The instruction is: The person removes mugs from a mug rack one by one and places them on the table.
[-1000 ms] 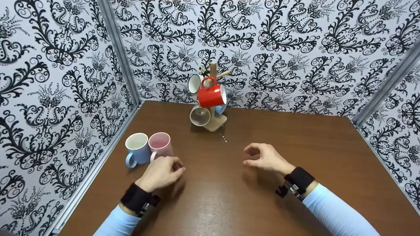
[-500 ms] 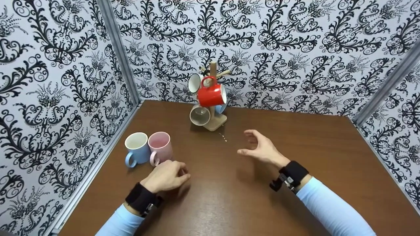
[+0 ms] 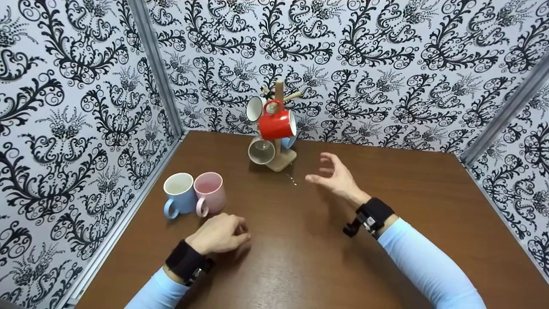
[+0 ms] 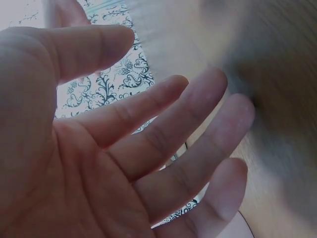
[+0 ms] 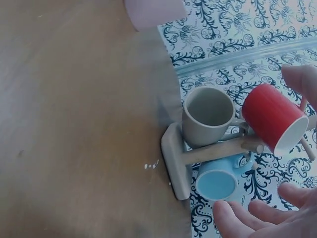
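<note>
At the left, a blue mug and a pink mug stand upright side by side, handles toward the person. Just beside the pink mug is the left hand, fingers loosely bent and palm bare; whether it brushes the mug is hard to tell.

Farther back, near the middle, stands a wooden mug rack. A white-lined mug hangs at its upper left, a grey mug below that, a red mug in front, and a light-blue mug low on the far side, mostly hidden from the head view. An upper peg on the right looks bare. To the right of the rack, apart from it, the right hand is held out, thumb and fingers spread wide around nothing.

The step in hand looks like a reach toward the rack, perhaps for the red mug. Taking it would call for a grip round its body, then a lift to free the handle without knocking its neighbours.

The table is brown with a soft sheen; pale specks lie before the rack. A scroll-patterned left wall, a grey corner strip, a matching back wall and another strip enclose it.
</note>
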A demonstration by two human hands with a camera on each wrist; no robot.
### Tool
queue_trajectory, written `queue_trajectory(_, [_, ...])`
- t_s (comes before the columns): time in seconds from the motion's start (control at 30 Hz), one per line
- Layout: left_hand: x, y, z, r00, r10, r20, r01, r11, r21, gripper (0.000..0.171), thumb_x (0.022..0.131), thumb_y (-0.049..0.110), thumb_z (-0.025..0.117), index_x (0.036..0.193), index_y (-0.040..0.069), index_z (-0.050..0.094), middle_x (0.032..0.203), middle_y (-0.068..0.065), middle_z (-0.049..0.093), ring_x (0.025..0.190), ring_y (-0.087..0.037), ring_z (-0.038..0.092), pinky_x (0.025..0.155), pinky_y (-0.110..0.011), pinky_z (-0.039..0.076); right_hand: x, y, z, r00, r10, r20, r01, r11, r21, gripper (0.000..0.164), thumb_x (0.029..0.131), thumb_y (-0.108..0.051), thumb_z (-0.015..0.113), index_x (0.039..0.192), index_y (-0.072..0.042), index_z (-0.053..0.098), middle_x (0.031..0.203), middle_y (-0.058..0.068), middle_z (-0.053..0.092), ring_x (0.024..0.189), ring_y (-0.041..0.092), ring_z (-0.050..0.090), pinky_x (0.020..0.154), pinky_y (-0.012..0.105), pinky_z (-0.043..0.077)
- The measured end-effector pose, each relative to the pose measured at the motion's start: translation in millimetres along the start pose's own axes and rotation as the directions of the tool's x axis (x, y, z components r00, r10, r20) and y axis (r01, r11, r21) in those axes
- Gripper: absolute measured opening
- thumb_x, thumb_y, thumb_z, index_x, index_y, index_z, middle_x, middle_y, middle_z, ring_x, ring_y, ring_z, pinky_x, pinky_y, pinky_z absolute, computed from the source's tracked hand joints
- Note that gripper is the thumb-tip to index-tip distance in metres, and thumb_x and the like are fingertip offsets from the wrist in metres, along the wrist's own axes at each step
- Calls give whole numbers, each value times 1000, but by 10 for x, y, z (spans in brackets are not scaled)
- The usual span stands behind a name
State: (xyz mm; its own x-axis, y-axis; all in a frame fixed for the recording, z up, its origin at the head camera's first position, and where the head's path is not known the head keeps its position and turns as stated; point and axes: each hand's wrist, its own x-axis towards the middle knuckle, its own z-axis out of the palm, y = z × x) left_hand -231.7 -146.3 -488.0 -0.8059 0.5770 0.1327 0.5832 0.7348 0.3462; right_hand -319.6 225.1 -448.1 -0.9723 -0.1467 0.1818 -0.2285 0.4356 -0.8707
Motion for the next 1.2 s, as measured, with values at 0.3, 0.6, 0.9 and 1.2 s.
queue_trajectory(0.3, [-13, 16, -6, 1000, 10, 11, -10, 1000, -10, 19, 92, 34, 77, 96, 16, 78, 72, 16, 70, 69, -8, 65, 62, -35, 53, 239, -222, 68, 998, 42, -48, -38, 995, 96, 98, 87, -30, 88, 161, -3, 30, 161, 27, 39, 142, 48, 49, 113, 56, 46])
queue_trajectory(0.6, [-17, 28, 10, 999, 49, 2, -49, 999, -14, 21, 91, 34, 77, 95, 14, 78, 70, 15, 70, 64, -7, 62, 57, -32, 51, 498, -491, 224, 995, 68, -73, -55, 985, 162, 104, 86, -40, 89, 163, -6, 27, 164, 27, 35, 143, 46, 48, 113, 55, 46])
queue_trajectory(0.9, [-15, 43, -11, 999, 36, 27, -36, 999, -15, 20, 91, 35, 78, 96, 16, 78, 71, 17, 68, 64, -6, 60, 58, -31, 50, 732, -517, 378, 983, 113, -147, -59, 943, 327, 104, 86, -29, 88, 163, 0, 25, 161, 30, 34, 140, 42, 51, 111, 48, 50])
queue_trajectory(1.2, [-11, 64, 11, 997, 42, 63, -41, 999, -18, 19, 91, 35, 77, 97, 17, 78, 73, 16, 69, 65, -6, 61, 58, -32, 50, 909, -647, 499, 970, 177, -166, -81, 881, 467, 107, 85, -29, 89, 164, -2, 22, 165, 30, 27, 143, 44, 46, 111, 50, 49])
